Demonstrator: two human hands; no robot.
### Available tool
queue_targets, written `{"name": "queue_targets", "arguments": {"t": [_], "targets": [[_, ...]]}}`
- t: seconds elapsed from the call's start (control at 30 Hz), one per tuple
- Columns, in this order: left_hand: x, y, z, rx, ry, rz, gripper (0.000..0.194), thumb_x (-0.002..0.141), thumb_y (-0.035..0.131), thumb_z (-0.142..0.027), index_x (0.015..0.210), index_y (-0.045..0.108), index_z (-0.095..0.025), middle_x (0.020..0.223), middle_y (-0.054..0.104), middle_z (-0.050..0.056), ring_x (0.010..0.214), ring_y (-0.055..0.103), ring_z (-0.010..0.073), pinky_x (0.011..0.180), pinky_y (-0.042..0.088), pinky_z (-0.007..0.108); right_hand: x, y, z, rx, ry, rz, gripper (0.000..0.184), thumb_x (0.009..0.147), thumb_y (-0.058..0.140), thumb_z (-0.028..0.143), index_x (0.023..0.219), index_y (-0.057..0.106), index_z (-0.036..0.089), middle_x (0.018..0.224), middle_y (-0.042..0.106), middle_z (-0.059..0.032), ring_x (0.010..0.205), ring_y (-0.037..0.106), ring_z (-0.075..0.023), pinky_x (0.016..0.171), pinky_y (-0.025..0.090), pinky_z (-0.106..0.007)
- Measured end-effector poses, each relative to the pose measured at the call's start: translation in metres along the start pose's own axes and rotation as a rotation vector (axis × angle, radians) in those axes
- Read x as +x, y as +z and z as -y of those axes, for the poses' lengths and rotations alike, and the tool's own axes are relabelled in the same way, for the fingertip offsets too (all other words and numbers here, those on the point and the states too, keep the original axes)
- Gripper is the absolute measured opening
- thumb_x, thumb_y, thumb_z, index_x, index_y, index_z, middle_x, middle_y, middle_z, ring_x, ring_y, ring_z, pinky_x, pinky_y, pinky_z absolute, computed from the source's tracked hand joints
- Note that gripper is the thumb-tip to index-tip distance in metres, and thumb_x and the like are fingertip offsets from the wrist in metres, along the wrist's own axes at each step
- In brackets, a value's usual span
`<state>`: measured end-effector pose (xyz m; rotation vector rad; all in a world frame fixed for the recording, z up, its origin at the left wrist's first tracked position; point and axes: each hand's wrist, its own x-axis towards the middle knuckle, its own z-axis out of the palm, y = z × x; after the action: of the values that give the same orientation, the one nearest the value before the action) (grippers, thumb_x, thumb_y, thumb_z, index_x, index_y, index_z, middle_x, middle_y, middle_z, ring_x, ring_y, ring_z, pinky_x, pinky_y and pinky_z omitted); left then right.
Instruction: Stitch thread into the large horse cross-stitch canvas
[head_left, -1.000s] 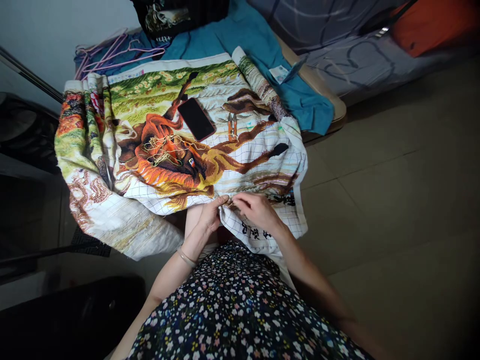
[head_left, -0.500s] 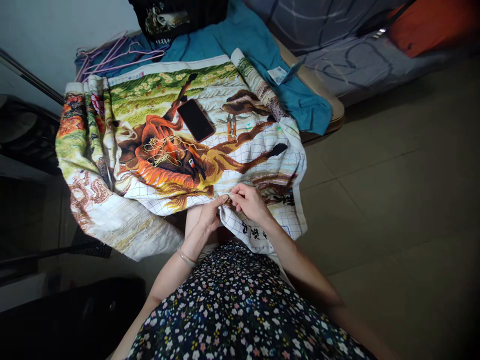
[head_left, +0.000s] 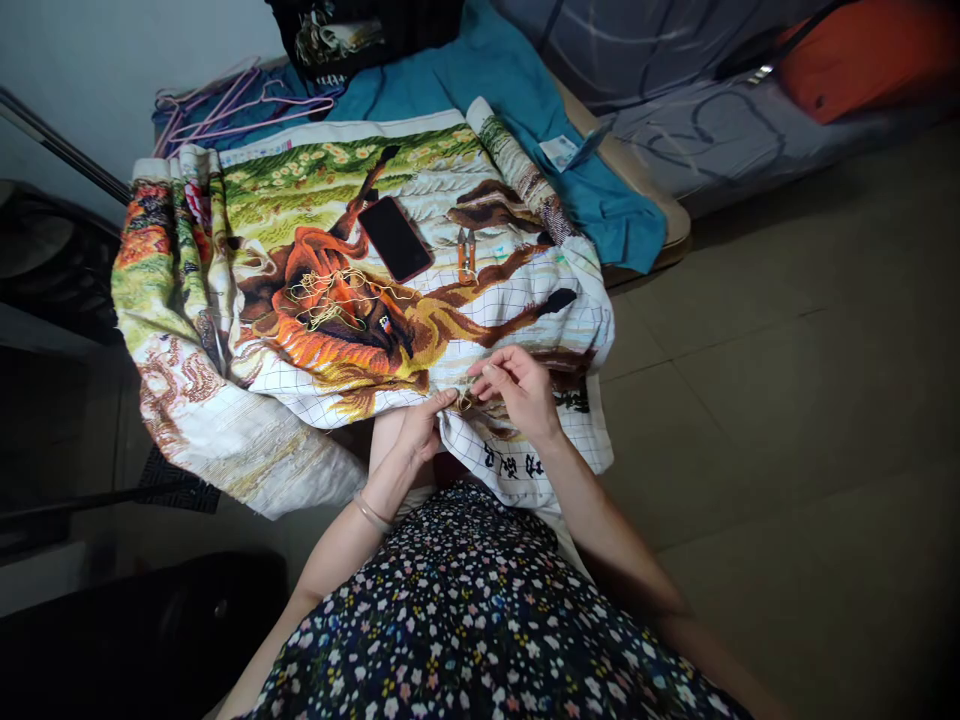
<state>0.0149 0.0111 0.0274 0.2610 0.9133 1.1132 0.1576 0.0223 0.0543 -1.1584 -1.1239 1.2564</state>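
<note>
A large cross-stitch cloth (head_left: pixel 442 352) with a horse picture and a printed grid lies over my lap and the surface ahead. My left hand (head_left: pixel 421 425) grips its near edge, thumb on top and the fingers hidden beneath. Just to the right, above the cloth, my right hand (head_left: pixel 521 390) is bent with thumb and fingertips pinched together. A loop of pale thread (head_left: pixel 465 398) shows between the cloth and its fingers; any needle is too small to see. Farther up the cloth lie a phone (head_left: pixel 395 239), orange thread snips (head_left: pixel 466 258) and a tangle of yellow thread (head_left: pixel 330 297).
The cloth's far-right edge is a roll (head_left: pixel 517 165), and its left side hangs in folds. Behind are a teal sheet (head_left: pixel 510 75), pink hangers (head_left: pixel 217 115) and a black bag (head_left: pixel 375 40). An orange bag (head_left: pixel 855 60) sits at upper right, above tiled floor (head_left: pixel 750 330).
My right hand has moved up and to the right, away from my left thumb, and its fingers have spread a little. A thread loop now shows there. My left hand stays put.
</note>
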Motion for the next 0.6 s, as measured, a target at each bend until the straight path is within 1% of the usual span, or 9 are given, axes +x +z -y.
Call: {"name": "queue_targets", "arguments": {"t": [0.07, 0.13, 0.2, 0.3, 0.43, 0.53, 0.6], "targets": [[0.0, -0.001, 0.0, -0.002, -0.006, -0.003, 0.053, 0.059, 0.079, -0.013, 0.11, 0.067, -0.018, 0.098, 0.076, 0.005, 0.101, 0.068, 0.0234, 0.104, 0.04, 0.037, -0.001, 0.001, 0.0, 0.073, 0.022, 0.027, 0.036, 0.084, 0.061, 0.052, 0.088, 0.041, 0.022, 0.085, 0.069, -0.0023, 0.057, 0.064, -0.0114, 0.051, 0.051, -0.022], [0.001, -0.002, 0.001, 0.004, 0.01, -0.007, 0.053, 0.058, 0.079, -0.013, 0.109, 0.067, -0.018, 0.098, 0.075, 0.005, 0.101, 0.068, 0.0235, 0.103, 0.041, 0.037, 0.001, -0.002, 0.002, 0.141, 0.047, 0.028, 0.04, 0.085, 0.059, 0.057, 0.09, 0.036, 0.024, 0.08, 0.068, 0.0005, 0.051, 0.062, -0.0111, 0.047, 0.048, -0.022], [0.002, -0.004, 0.002, 0.013, 0.032, -0.016, 0.053, 0.057, 0.08, -0.012, 0.108, 0.067, -0.019, 0.1, 0.075, 0.005, 0.102, 0.067, 0.0237, 0.103, 0.042, 0.037, 0.005, -0.009, 0.007, 0.176, 0.034, -0.038, 0.041, 0.084, 0.058, 0.059, 0.092, 0.034, 0.026, 0.075, 0.064, 0.0037, 0.048, 0.059, -0.0108, 0.045, 0.047, -0.023], [0.002, -0.006, 0.002, 0.009, 0.056, -0.037, 0.054, 0.057, 0.081, -0.011, 0.108, 0.067, -0.02, 0.099, 0.075, 0.005, 0.102, 0.067, 0.0225, 0.102, 0.043, 0.035, 0.011, -0.028, 0.018, 0.185, -0.071, -0.201, 0.036, 0.085, 0.057, 0.056, 0.093, 0.038, 0.027, 0.07, 0.057, 0.0065, 0.049, 0.055, -0.0099, 0.051, 0.05, -0.025], [0.001, -0.005, 0.001, -0.007, 0.068, -0.053, 0.055, 0.056, 0.081, -0.009, 0.108, 0.067, -0.02, 0.095, 0.075, 0.004, 0.1, 0.068, 0.0213, 0.1, 0.044, 0.034, 0.016, -0.05, 0.034, 0.291, -0.302, -0.394, 0.027, 0.084, 0.061, 0.046, 0.089, 0.043, 0.026, 0.066, 0.054, 0.0077, 0.049, 0.05, -0.0078, 0.07, 0.056, -0.033], [0.001, -0.004, 0.0, -0.004, 0.036, -0.048, 0.052, 0.057, 0.081, -0.011, 0.107, 0.067, -0.018, 0.094, 0.075, 0.005, 0.098, 0.069, 0.0221, 0.097, 0.045, 0.035, 0.015, -0.052, 0.039, 0.309, -0.435, -0.468, 0.024, 0.084, 0.063, 0.039, 0.09, 0.045, 0.026, 0.062, 0.058, 0.0071, 0.048, 0.051, -0.0091, 0.079, 0.056, -0.039], [0.001, -0.005, 0.0, -0.003, 0.017, -0.045, 0.049, 0.058, 0.081, -0.013, 0.104, 0.067, -0.018, 0.093, 0.075, 0.005, 0.097, 0.069, 0.0226, 0.095, 0.046, 0.035, 0.013, -0.049, 0.038, 0.247, -0.456, -0.467, 0.024, 0.085, 0.062, 0.039, 0.089, 0.044, 0.026, 0.059, 0.059, 0.0067, 0.046, 0.052, -0.0102, 0.08, 0.055, -0.04]]}}
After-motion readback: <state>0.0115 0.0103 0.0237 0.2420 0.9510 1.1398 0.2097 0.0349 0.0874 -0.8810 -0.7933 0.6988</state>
